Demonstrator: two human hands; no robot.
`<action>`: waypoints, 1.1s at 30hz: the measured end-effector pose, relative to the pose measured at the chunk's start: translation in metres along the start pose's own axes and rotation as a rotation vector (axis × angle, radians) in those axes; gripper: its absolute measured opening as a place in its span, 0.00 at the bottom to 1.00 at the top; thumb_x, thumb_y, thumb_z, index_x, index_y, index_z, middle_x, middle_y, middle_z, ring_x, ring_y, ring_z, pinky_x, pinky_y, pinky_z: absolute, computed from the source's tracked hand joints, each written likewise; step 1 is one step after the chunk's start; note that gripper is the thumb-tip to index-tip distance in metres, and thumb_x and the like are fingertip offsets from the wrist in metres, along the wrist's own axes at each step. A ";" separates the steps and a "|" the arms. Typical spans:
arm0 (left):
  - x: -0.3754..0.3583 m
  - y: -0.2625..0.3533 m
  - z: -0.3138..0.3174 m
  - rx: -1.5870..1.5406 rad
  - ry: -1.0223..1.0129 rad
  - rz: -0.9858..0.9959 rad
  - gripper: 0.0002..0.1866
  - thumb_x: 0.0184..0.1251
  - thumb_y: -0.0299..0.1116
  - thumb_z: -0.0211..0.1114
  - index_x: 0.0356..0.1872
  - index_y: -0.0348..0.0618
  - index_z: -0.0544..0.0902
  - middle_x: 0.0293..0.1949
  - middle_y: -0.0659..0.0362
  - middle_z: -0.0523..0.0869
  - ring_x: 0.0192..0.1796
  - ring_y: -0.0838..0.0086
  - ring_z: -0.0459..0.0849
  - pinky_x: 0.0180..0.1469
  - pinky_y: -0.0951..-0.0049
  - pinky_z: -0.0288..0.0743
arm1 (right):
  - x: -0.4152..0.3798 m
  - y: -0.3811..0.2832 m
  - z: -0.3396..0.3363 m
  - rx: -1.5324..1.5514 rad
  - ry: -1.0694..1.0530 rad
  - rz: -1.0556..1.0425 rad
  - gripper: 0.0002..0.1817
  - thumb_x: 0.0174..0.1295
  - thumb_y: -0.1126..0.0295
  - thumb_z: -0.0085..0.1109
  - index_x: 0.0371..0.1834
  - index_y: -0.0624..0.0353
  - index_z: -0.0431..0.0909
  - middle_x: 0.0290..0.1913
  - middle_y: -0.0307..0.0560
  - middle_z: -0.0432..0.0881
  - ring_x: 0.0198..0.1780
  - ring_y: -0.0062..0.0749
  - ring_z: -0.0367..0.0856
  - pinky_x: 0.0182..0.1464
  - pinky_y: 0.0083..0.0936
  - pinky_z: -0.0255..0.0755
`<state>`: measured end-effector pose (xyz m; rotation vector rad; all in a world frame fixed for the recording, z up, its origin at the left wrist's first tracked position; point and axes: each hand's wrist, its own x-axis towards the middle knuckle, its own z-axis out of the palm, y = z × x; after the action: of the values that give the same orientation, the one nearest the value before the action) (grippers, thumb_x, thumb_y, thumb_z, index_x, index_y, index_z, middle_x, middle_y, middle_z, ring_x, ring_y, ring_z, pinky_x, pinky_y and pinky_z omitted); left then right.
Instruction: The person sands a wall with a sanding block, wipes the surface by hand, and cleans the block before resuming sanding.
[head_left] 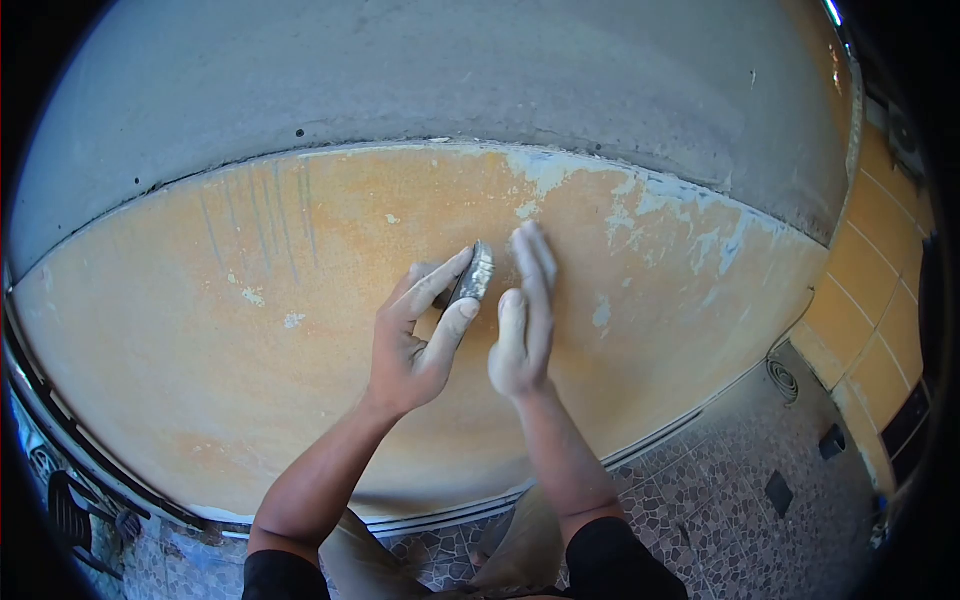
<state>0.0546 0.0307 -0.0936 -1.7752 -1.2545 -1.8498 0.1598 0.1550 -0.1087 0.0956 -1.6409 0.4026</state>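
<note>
My left hand (412, 345) is closed round a dark sanding block (480, 270), with thumb and fingers on its edges. Pale dust cakes the block's face, which is turned toward my other hand. Just right of the block, my right hand (526, 335) is raised with its fingers stretched out, slightly smeared by motion. Nothing is in it, and a small gap separates it from the block. Whitish dust coats both hands. Behind them is an orange-yellow wall (350, 230) with pale scraped patches on its upper right and several grey streaks on its upper left.
A grey band (440, 70) runs above the orange wall section. Below lies a patterned tile floor (720, 500), with a coiled cable (783, 380) and a dark square (779, 493) at right. Orange tiles (870, 270) cover the right side. A dark plastic chair (75, 510) stands lower left.
</note>
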 end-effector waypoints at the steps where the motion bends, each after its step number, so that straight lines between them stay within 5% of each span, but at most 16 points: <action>1: -0.005 0.003 0.002 -0.224 0.016 -0.162 0.26 0.77 0.26 0.69 0.74 0.36 0.82 0.56 0.47 0.90 0.53 0.61 0.87 0.61 0.62 0.79 | -0.017 -0.007 0.010 0.059 -0.045 0.044 0.31 0.86 0.66 0.41 0.86 0.73 0.61 0.87 0.70 0.60 0.89 0.61 0.55 0.88 0.48 0.49; 3: -0.013 0.001 0.004 -0.291 0.017 -0.171 0.24 0.82 0.27 0.63 0.76 0.34 0.79 0.57 0.47 0.90 0.57 0.63 0.86 0.65 0.63 0.77 | -0.034 -0.037 0.026 0.466 -0.033 0.297 0.31 0.88 0.70 0.37 0.88 0.76 0.53 0.87 0.69 0.62 0.87 0.50 0.62 0.86 0.42 0.56; 6: -0.018 0.000 -0.013 -0.073 0.041 -0.115 0.20 0.85 0.31 0.58 0.70 0.33 0.83 0.62 0.45 0.88 0.66 0.60 0.82 0.73 0.62 0.70 | -0.030 -0.054 0.025 0.567 -0.038 0.379 0.33 0.84 0.78 0.48 0.89 0.74 0.53 0.80 0.68 0.72 0.78 0.42 0.76 0.77 0.35 0.71; 9: -0.006 0.007 -0.043 -0.026 -0.104 -0.085 0.19 0.87 0.34 0.57 0.69 0.35 0.84 0.64 0.45 0.87 0.65 0.58 0.83 0.71 0.59 0.72 | -0.022 -0.059 0.014 0.736 -0.091 0.363 0.32 0.83 0.79 0.51 0.87 0.72 0.57 0.77 0.66 0.75 0.75 0.39 0.79 0.76 0.34 0.73; 13: 0.001 0.015 -0.065 0.160 -0.240 0.013 0.24 0.79 0.36 0.71 0.71 0.37 0.84 0.67 0.45 0.87 0.74 0.54 0.79 0.77 0.56 0.70 | -0.022 -0.049 0.008 0.825 -0.114 0.329 0.32 0.83 0.73 0.56 0.85 0.66 0.57 0.73 0.62 0.80 0.70 0.38 0.83 0.73 0.36 0.75; 17: 0.041 0.029 -0.114 0.578 -0.153 0.298 0.40 0.68 0.24 0.74 0.82 0.39 0.72 0.76 0.45 0.81 0.82 0.53 0.74 0.85 0.51 0.64 | 0.013 -0.033 -0.040 0.650 0.164 0.344 0.35 0.79 0.77 0.54 0.87 0.65 0.54 0.68 0.60 0.83 0.57 0.29 0.87 0.60 0.28 0.83; 22: 0.076 0.013 -0.186 1.046 0.114 0.331 0.29 0.78 0.33 0.72 0.77 0.43 0.80 0.75 0.51 0.83 0.80 0.55 0.75 0.83 0.50 0.64 | 0.077 0.038 -0.100 -0.233 0.731 -0.092 0.30 0.78 0.78 0.56 0.83 0.64 0.66 0.68 0.58 0.83 0.63 0.41 0.86 0.62 0.33 0.83; 23: 0.080 0.007 -0.197 1.135 0.136 0.337 0.28 0.78 0.34 0.71 0.77 0.44 0.80 0.74 0.51 0.83 0.78 0.55 0.77 0.82 0.51 0.65 | 0.083 0.048 -0.107 -0.234 0.738 -0.087 0.30 0.78 0.78 0.56 0.83 0.64 0.66 0.68 0.58 0.83 0.63 0.41 0.86 0.62 0.33 0.83; 25: 0.078 -0.004 -0.210 1.112 0.129 0.269 0.27 0.79 0.35 0.70 0.76 0.44 0.81 0.72 0.51 0.84 0.76 0.56 0.78 0.81 0.51 0.66 | 0.091 0.062 -0.113 -0.740 0.483 0.072 0.28 0.77 0.77 0.59 0.80 0.59 0.74 0.71 0.58 0.81 0.63 0.47 0.86 0.64 0.38 0.81; 26: 0.077 -0.007 -0.214 1.089 0.129 0.196 0.26 0.80 0.36 0.70 0.76 0.44 0.81 0.69 0.52 0.85 0.73 0.56 0.79 0.80 0.51 0.66 | 0.092 0.068 -0.103 -0.691 0.536 0.000 0.24 0.73 0.78 0.64 0.72 0.56 0.84 0.59 0.55 0.83 0.56 0.56 0.85 0.61 0.46 0.80; 31: 0.079 -0.005 -0.205 1.177 0.108 0.337 0.23 0.79 0.38 0.70 0.70 0.44 0.85 0.61 0.53 0.86 0.67 0.58 0.80 0.78 0.52 0.65 | 0.088 0.078 -0.074 -0.781 0.523 -0.024 0.20 0.72 0.66 0.72 0.64 0.59 0.90 0.64 0.53 0.80 0.59 0.49 0.83 0.61 0.41 0.79; 33: 0.079 -0.007 -0.197 1.214 0.163 0.271 0.21 0.79 0.40 0.71 0.68 0.45 0.86 0.59 0.55 0.86 0.65 0.59 0.80 0.77 0.53 0.64 | 0.095 0.079 -0.056 -0.581 0.713 0.008 0.20 0.72 0.64 0.72 0.65 0.56 0.90 0.66 0.53 0.79 0.60 0.47 0.82 0.61 0.42 0.78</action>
<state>-0.0976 -0.0820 0.0031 -0.9891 -1.4668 -0.7041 0.1784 0.2626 -0.0287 -0.4457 -0.9933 -0.0565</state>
